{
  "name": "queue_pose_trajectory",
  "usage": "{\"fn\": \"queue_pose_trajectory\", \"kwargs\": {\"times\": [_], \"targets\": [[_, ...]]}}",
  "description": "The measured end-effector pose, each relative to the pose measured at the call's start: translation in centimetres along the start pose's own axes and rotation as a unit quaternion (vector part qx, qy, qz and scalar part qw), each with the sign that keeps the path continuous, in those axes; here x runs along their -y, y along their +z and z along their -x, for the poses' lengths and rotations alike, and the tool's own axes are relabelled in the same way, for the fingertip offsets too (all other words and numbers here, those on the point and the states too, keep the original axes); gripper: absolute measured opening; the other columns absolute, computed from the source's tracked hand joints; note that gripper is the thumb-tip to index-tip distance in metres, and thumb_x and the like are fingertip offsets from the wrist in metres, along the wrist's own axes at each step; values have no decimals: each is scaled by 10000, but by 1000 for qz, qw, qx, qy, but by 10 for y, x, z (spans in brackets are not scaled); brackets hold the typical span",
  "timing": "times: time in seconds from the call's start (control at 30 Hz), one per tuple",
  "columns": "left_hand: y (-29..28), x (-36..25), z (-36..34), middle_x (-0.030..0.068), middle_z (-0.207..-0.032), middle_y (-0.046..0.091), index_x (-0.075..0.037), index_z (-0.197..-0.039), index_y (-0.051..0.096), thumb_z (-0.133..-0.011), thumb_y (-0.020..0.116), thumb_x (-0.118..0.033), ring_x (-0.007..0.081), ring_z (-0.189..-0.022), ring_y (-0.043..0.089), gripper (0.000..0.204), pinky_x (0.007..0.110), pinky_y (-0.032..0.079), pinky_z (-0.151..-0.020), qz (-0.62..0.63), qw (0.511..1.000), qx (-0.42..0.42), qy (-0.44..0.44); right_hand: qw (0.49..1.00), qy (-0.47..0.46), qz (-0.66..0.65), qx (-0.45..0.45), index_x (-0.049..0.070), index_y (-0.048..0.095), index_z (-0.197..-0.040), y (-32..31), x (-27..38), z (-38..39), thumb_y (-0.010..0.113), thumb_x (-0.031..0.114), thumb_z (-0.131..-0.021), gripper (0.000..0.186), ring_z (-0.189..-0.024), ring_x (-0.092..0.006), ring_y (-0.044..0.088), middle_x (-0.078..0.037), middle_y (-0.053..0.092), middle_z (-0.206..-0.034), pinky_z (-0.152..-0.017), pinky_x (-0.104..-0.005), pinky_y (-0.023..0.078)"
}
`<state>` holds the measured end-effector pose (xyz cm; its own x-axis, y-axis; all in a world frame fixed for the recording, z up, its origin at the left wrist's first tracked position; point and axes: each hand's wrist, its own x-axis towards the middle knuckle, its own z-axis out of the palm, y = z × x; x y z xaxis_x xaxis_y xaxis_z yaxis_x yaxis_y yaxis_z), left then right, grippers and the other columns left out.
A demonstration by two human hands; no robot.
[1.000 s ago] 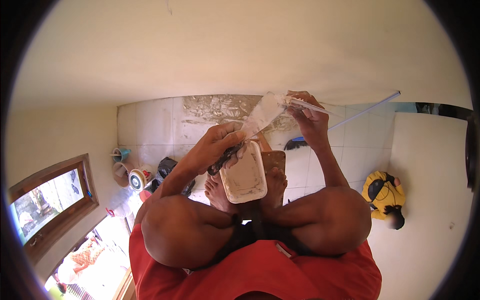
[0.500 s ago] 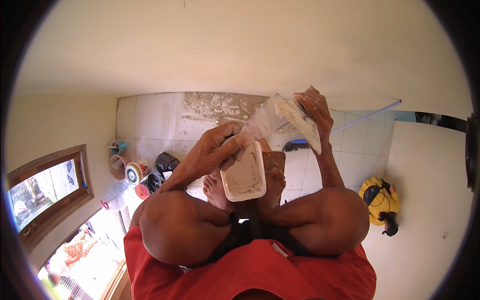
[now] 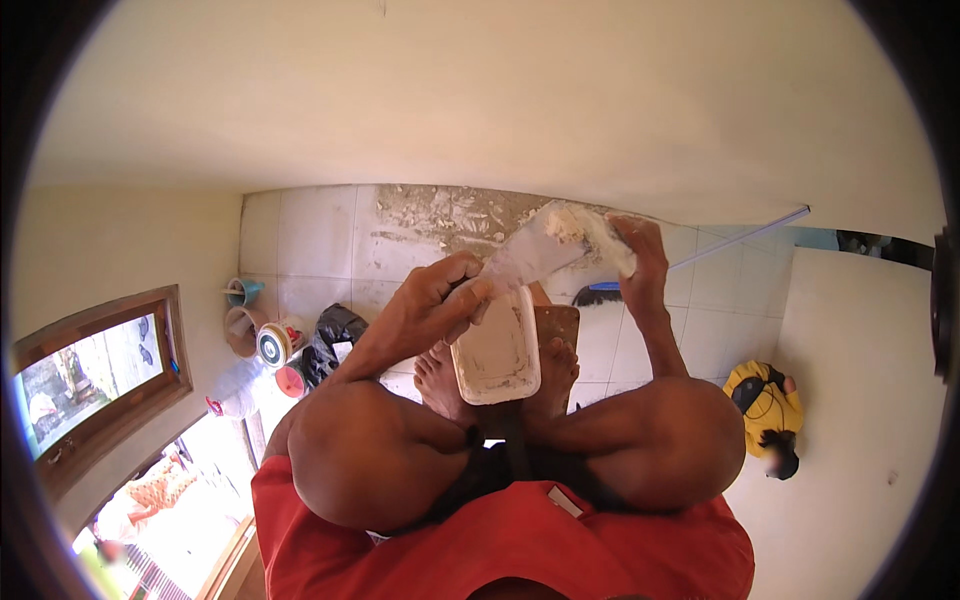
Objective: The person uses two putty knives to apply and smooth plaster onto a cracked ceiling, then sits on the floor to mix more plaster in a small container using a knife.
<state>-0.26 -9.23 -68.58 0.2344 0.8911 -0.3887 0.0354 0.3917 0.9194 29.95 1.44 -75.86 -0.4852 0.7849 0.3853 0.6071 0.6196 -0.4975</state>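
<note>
My left hand [image 3: 435, 302] is closed on the near end of a wide, pale filler scraper [image 3: 522, 257] that slants up to the right. A lump of off-white putty [image 3: 566, 226] sits toward the scraper's far end. My right hand [image 3: 645, 262] grips a second putty-smeared scraper [image 3: 608, 246], its blade meeting the far end of the first; motion blurs where they touch. Below them, between my feet, stands a white rectangular tub [image 3: 497, 350] with putty smeared inside.
A broom with a blue handle [image 3: 740, 238] leans to the right. On the left are a lidded bucket [image 3: 275, 346], a black bag [image 3: 335, 335] and a teal dipper [image 3: 243, 291]. Debris [image 3: 450, 212] lies along the wall. A person in yellow [image 3: 765, 405] is at the right.
My right hand has turned its scraper against the left one and moved slightly down. The putty now shows as a lump on the left scraper's far end.
</note>
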Motion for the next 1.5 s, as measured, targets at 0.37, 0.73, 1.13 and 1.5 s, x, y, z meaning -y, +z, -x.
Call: {"fn": "queue_pose_trajectory", "kwargs": {"times": [0.37, 0.73, 1.13, 1.5], "targets": [[-2, -4, -4, 4, -688, 539, -6, -932, 558, -1026, 494, -233, 35, -498, 442, 254, 221, 343, -428, 46, 998, 17, -38, 977, -153, 128, -71, 182, 653, -1268, -8, 25, -29, 661, -64, -676, 641, -968, -259, 549, -61, 558, -992, -910, -468, 440], [-14, 14, 6, 13, -701, 547, 5, -917, 565, -996, 532, -246, 57, -626, 492, 265, 251, 400, -524, -11, 998, -41, -48, 980, -79, 173, 63, 227, 636, -1295, -5, -16, 8, 640, -44, -772, 589, -942, -229, 534, -63, 555, -988, -802, -381, 412], [-26, 41, -21, -16, -646, 536, -25, -906, 566, -1013, 524, -264, 32, -460, 421, 265, 215, 327, -422, 2, 996, 87, 10, 703, 303, -543, 345, -12, 583, -1072, -23, 19, -40, 507, 268, -996, 300, -439, -76, 452, -9, 521, -649, -397, -226, 385], [-36, 57, -12, 4, -675, 551, -38, -890, 558, -1009, 526, -269, 39, -479, 428, 262, 217, 330, -435, 22, 999, 40, 1, 789, 349, -376, 338, -23, 609, -1072, -16, -19, -8, 550, 194, -975, 244, -589, -71, 525, 0, 565, -724, -546, -218, 443]]}}
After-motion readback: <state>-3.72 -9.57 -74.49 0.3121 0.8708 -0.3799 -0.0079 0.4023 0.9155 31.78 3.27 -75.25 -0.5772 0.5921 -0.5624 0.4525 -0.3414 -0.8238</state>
